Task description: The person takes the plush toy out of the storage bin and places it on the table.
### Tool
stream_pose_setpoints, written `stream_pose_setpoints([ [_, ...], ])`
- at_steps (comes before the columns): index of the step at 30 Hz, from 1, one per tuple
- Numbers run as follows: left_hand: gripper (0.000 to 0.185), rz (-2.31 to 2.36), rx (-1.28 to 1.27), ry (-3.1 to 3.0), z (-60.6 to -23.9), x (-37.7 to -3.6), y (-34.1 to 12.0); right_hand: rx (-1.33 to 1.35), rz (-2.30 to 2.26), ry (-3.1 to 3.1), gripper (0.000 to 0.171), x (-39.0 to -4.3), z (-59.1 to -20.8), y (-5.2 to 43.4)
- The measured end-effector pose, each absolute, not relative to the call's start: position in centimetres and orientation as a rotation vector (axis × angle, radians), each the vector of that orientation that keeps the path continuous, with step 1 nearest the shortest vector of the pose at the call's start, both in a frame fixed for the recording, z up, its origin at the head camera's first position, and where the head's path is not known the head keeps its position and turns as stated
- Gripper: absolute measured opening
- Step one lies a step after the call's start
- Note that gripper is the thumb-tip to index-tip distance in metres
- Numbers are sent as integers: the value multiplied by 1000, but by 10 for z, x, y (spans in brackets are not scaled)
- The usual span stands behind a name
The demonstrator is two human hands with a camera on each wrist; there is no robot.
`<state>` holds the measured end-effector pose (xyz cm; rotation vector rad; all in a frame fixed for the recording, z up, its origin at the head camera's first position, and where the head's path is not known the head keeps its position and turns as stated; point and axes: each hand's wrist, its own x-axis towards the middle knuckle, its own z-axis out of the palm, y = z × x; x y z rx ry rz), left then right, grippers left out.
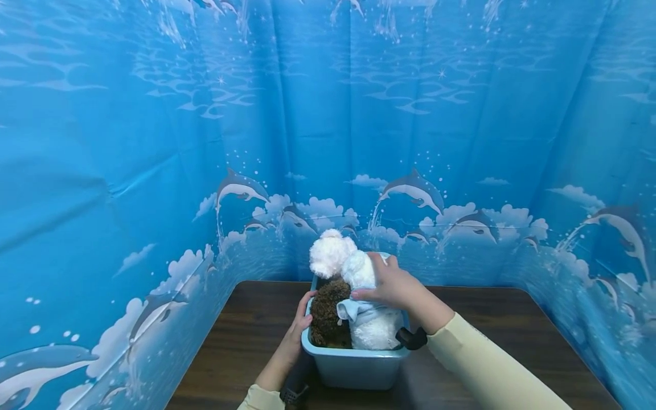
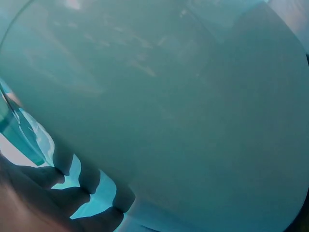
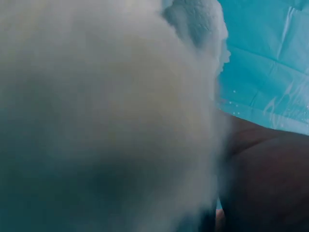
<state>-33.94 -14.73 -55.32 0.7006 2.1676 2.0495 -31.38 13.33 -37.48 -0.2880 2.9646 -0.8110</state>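
A light blue plastic bin (image 1: 359, 364) stands on the table with plush toys inside. My left hand (image 1: 293, 333) holds its left rim; in the left wrist view, several fingers (image 2: 99, 222) touch the smooth outer wall. My right hand (image 1: 392, 285) grips a white plush toy (image 1: 376, 330) dressed in pale blue cloth, lying along the bin's right side. Close up and blurred, its white fur (image 3: 111, 96) fills most of the right wrist view. Beside it lies a curly brown plush toy (image 1: 328, 307). Another fluffy white plush (image 1: 330, 253) rises above the far left rim.
Under the bin is a dark wood-patterned table (image 1: 487, 341). A blue curtain (image 1: 328, 114) printed with dolphins and clouds surrounds it at the back and sides. Dark wrist-camera mounts (image 1: 411, 339) sit at both wrists, the right one close to the bin's edge.
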Motion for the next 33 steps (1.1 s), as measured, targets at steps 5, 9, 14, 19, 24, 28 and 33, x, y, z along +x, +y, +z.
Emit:
stream_pose_setpoints([
  [5, 73, 2054, 720, 2157, -554, -340, -148, -193, -797, 2998, 127, -315, -377, 126],
  [9, 73, 2067, 734, 2145, -553, -342, -148, -170, -801, 3027, 119, -316, -379, 124],
  [14, 73, 2077, 728, 2159, -553, -342, -148, -174, -838, 3061, 106, -316, -380, 120],
  [19, 73, 2062, 732, 2146, -556, -340, -148, -148, -903, 3100, 109, -315, -385, 114],
  [24, 73, 2071, 756, 2142, -557, -340, -148, -117, -936, 3132, 96, -314, -386, 112],
  [28, 74, 2092, 765, 2128, -557, -340, -148, -134, -949, 3165, 90, -311, -382, 110],
  [33, 72, 2099, 749, 2106, -556, -340, -148, -172, -1020, 3208, 89, -301, -368, 109],
])
